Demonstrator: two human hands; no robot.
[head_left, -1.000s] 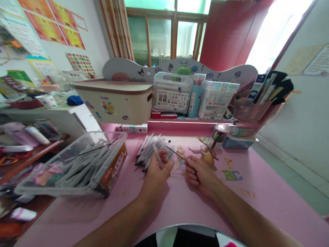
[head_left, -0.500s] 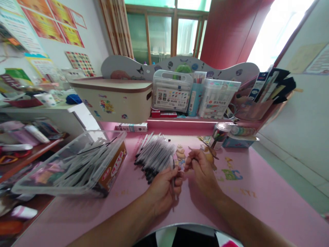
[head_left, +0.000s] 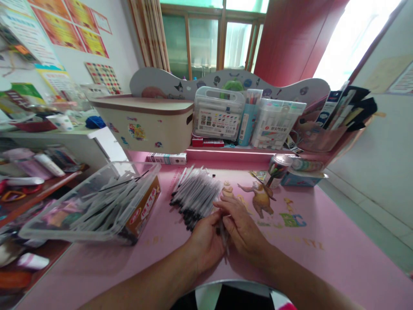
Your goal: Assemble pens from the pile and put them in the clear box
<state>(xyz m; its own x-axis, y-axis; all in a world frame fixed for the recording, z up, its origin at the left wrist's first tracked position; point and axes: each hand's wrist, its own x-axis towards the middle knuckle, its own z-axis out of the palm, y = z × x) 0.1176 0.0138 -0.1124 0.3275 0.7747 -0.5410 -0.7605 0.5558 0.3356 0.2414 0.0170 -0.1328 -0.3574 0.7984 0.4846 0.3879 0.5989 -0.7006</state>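
Note:
A slim clear pen (head_left: 225,246) slants between my two hands, its lower end pointing toward me. My left hand (head_left: 204,243) is closed around it, palm turned up. Over the pen's upper part lies my right hand (head_left: 245,228), fingers bent together against it and touching my left fingers. The pen's top is hidden under those fingers. Just beyond my left hand, a fanned pile of clear pens (head_left: 200,189) with black ends rests on the pink desk (head_left: 161,269).
To the left stands a clear plastic bin (head_left: 79,237) with many thin clear pieces inside. A lidded cream box (head_left: 148,127), marker cases (head_left: 219,114) and a pen holder (head_left: 319,135) line the back shelf. A tin of pens (head_left: 277,170) stands at the right rear.
My right hand has moved left from beside the pen onto it, its fingers now over the upper part. My left hand still holds the pen. The view has shifted slightly.

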